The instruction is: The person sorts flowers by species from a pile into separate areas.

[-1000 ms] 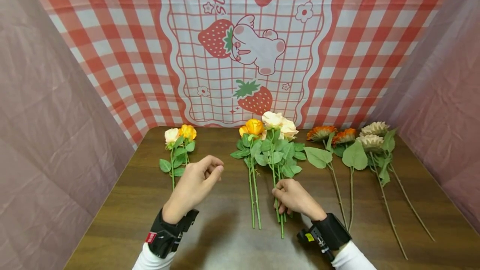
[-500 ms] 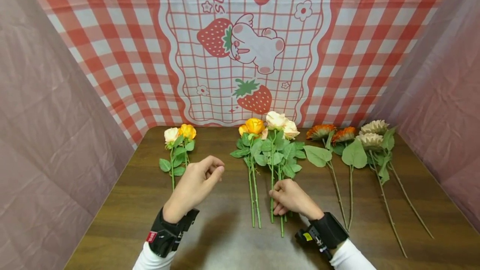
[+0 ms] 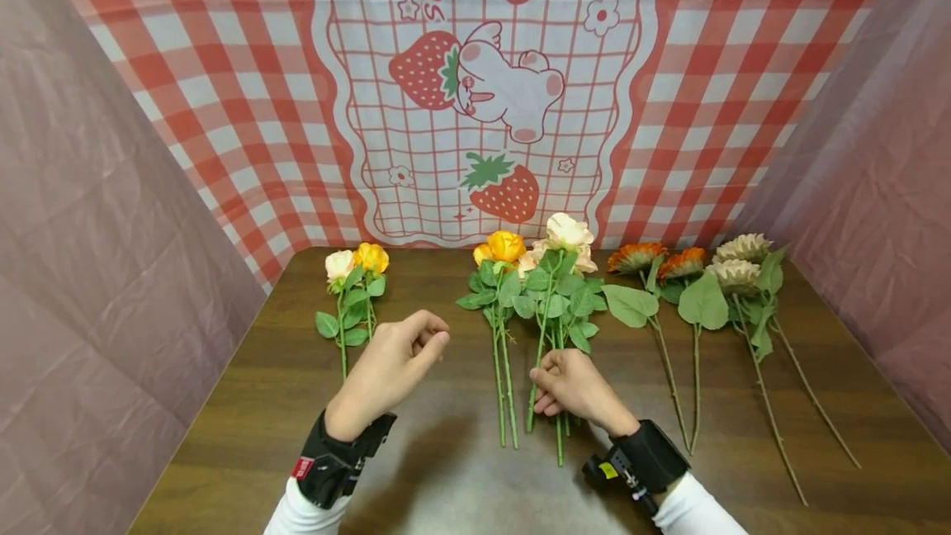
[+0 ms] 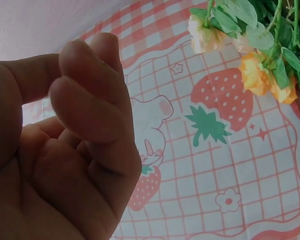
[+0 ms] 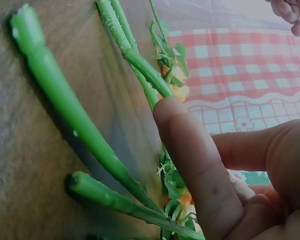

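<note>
My right hand (image 3: 583, 389) pinches the green stem of a cream rose (image 3: 569, 231), whose head rises above the other cream roses (image 3: 585, 259) lying behind it. In the right wrist view, the fingers (image 5: 192, 160) are at a stem, while two cut stem ends (image 5: 72, 107) lie nearer the camera. Just left of that hand are two orange roses (image 3: 503, 247) with long leafy stems. My left hand (image 3: 386, 370) hovers over the table, fingers loosely curled around nothing, as the left wrist view also shows. It overlaps the stems of a cream rose (image 3: 340, 266) and an orange rose (image 3: 372, 258).
On the right lie two orange daisy-like flowers (image 3: 636, 258) and two beige ones (image 3: 734, 276) with long stems, on the brown wooden table (image 3: 461, 485). A checked strawberry cloth (image 3: 513, 81) hangs along the back edge, and pinkish curtains (image 3: 111, 287) flank both sides.
The right hand has shifted slightly left with the cream rose; its stem has come away from the neighbouring stems, and its head has moved right and up. The left hand is nearly still.
</note>
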A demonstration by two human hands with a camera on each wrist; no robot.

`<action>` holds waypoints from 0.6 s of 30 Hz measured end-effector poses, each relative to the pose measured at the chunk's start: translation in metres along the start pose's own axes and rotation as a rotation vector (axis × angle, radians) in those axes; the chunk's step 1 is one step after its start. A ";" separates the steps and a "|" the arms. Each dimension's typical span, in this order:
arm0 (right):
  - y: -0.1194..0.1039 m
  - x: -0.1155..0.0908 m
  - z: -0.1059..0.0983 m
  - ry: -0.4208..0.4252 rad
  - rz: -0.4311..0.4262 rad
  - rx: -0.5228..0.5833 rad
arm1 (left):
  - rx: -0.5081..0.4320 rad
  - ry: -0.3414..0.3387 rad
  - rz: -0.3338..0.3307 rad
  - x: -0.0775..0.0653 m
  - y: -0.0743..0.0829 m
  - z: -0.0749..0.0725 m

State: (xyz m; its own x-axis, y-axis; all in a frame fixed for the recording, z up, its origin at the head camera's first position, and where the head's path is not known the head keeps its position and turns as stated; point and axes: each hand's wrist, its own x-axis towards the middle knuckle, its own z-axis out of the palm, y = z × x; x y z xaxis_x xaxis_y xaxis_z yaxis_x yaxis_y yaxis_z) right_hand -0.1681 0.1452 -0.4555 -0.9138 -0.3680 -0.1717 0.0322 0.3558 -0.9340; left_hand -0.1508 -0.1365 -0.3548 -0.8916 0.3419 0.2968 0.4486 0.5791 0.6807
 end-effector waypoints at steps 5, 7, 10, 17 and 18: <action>0.003 0.002 0.001 -0.003 0.019 -0.001 | 0.012 -0.017 0.003 0.000 0.000 0.000; 0.004 0.003 0.000 -0.007 0.034 0.004 | 0.018 -0.025 0.008 0.000 0.000 0.000; 0.007 0.004 0.000 -0.019 0.038 -0.002 | 0.027 -0.030 0.015 0.000 0.000 0.000; 0.003 0.003 -0.004 -0.040 0.045 -0.041 | 0.042 -0.039 0.004 0.000 0.000 -0.001; 0.002 0.002 -0.005 -0.036 0.050 -0.046 | 0.044 -0.041 0.003 0.000 0.000 -0.001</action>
State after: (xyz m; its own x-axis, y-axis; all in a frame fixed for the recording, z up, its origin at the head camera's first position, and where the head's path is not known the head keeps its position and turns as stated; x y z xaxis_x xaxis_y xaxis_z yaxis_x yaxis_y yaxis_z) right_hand -0.1723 0.1497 -0.4564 -0.8965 -0.3791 -0.2293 0.0576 0.4134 -0.9087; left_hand -0.1508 -0.1377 -0.3542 -0.8875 0.3730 0.2706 0.4543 0.6095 0.6497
